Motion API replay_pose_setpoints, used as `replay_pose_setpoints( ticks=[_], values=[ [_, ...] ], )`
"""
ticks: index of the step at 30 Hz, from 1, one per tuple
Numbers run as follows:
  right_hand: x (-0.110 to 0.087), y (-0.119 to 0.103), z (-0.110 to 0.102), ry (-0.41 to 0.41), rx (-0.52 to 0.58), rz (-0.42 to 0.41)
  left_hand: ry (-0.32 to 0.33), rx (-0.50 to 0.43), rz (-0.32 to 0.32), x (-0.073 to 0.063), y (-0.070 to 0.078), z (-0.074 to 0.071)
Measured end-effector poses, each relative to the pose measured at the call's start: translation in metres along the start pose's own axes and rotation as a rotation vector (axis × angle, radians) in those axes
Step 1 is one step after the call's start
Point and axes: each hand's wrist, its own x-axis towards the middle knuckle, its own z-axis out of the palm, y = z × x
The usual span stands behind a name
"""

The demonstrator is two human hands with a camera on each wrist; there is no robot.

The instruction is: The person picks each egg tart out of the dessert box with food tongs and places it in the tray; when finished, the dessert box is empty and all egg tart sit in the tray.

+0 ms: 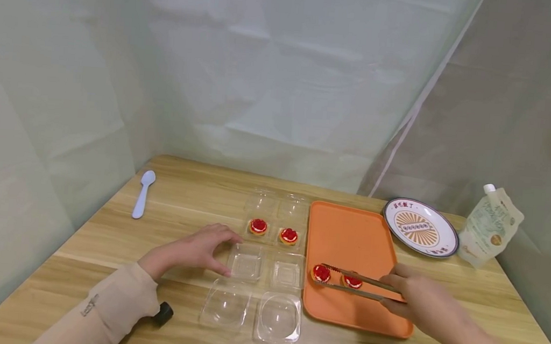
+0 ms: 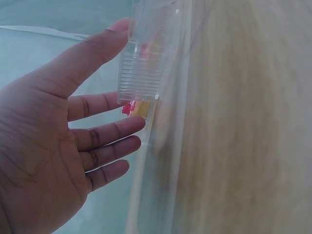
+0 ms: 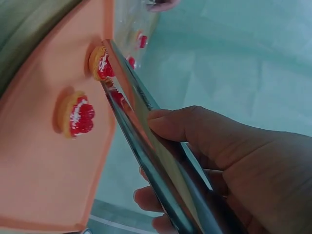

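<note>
My right hand (image 1: 425, 308) grips a pair of metal tongs (image 1: 353, 292). The tongs' tips stand on either side of a red-topped tart (image 1: 321, 273) on the orange tray (image 1: 349, 226). A second tart (image 3: 78, 114) sits on the same tray, partly behind the tongs in the head view. My left hand (image 1: 203, 247) has its thumb and forefinger spread at the left side of a clear plastic box (image 1: 246, 263) with its lid (image 1: 226, 304) folded open towards me. In the left wrist view, the thumb and forefinger appear to touch the box's edge.
Beside that box stands another open clear box (image 1: 287, 272). Behind them, two open boxes hold a tart (image 1: 258, 226) and another tart (image 1: 289, 235). A patterned plate (image 1: 420, 227), a spouted pouch (image 1: 491, 227) and a pale blue spoon (image 1: 143, 194) lie around.
</note>
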Motion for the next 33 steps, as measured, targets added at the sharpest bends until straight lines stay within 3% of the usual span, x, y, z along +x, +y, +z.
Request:
replay_pose_setpoints(
  ticks=[18, 27, 33],
  values=[
    [-0.016, 0.012, 0.014, 0.07, 0.054, 0.041, 0.004, 0.022, 0.012, 0.002, 0.008, -0.011],
    [-0.021, 0.018, 0.014, 0.14, 0.071, 0.058, 0.066, 0.039, 0.044, 0.021, 0.018, -0.023],
    [-0.012, 0.016, 0.01, 0.163, 0.079, 0.049, 0.049, 0.065, 0.031, 0.041, 0.026, -0.028]
  ],
)
